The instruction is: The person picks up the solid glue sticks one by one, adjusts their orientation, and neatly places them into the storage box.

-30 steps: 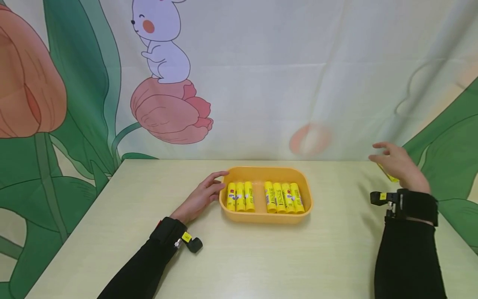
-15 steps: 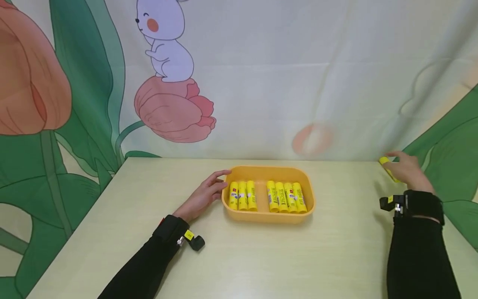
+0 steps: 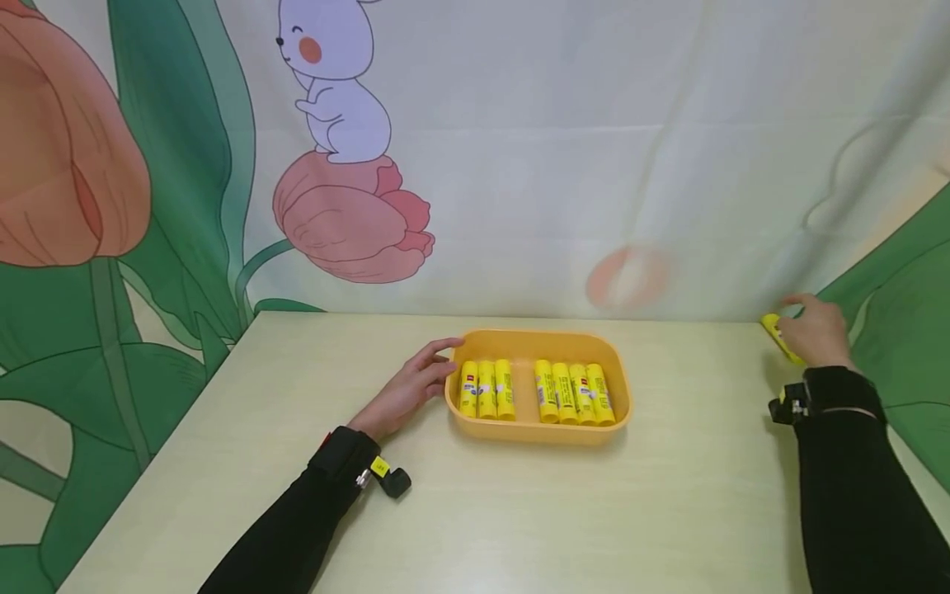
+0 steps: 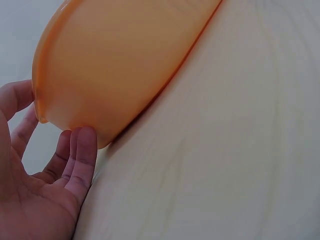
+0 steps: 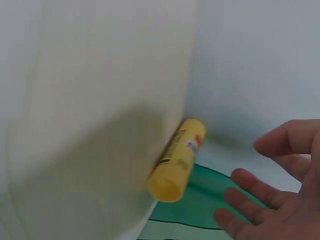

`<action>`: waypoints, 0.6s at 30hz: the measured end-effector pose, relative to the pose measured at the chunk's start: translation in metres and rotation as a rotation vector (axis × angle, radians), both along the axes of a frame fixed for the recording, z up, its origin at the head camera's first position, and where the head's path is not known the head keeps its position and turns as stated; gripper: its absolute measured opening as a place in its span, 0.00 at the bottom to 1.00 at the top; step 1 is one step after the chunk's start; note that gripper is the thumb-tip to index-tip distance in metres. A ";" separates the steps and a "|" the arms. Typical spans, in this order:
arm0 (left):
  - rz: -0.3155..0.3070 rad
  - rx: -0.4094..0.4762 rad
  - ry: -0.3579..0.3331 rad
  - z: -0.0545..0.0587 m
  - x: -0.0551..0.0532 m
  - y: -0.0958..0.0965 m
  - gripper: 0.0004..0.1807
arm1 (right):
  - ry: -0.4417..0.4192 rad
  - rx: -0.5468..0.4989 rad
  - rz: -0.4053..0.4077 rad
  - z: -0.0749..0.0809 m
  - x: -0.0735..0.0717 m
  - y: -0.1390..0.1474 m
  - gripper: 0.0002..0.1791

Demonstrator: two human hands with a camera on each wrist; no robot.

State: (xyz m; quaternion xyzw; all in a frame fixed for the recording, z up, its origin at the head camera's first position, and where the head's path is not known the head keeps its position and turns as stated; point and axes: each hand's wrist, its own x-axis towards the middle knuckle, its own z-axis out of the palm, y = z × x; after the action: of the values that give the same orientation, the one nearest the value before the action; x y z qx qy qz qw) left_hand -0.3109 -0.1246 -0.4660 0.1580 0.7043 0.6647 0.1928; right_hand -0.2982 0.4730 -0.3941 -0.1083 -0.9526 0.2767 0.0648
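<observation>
In the head view, a yellow-orange plastic tray (image 3: 538, 433) holds several yellow glue sticks in two groups, three on the left (image 3: 486, 390) and more on the right (image 3: 574, 394). My left hand (image 3: 404, 392) touches the tray's left end; the left wrist view shows fingertips against the tray's outer wall (image 4: 125, 55) and rim. At the table's far right corner lies a single yellow glue stick (image 5: 177, 160). My right hand (image 3: 816, 330) is beside it, fingers loosely bent; the right wrist view shows a gap between the fingertips (image 5: 240, 177) and the stick.
The pale wooden table (image 3: 564, 511) ends at a back edge against a printed cloth (image 3: 519, 165) with a rabbit and tulips. Cloth with green leaves (image 3: 905, 313) also hangs along the right side. A wrist camera (image 3: 397, 483) sits on the left forearm.
My right hand has come down to the far right corner, beside the glue stick, and its wrist has turned. The left hand stays at the tray. The whole view has shifted slightly.
</observation>
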 end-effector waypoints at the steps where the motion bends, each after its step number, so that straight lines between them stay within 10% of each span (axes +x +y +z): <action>1: 0.001 0.003 0.000 0.000 0.000 0.000 0.26 | 0.015 0.005 -0.009 -0.002 0.000 0.001 0.32; 18: -0.005 0.005 0.001 -0.002 0.001 0.001 0.24 | 0.030 0.162 0.114 -0.022 -0.012 0.023 0.30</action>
State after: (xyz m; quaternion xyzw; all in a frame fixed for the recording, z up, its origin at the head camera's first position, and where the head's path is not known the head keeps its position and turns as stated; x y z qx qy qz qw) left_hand -0.3095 -0.1240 -0.4678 0.1606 0.7021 0.6661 0.1939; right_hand -0.3103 0.4957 -0.4157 -0.0440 -0.9754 0.2036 0.0719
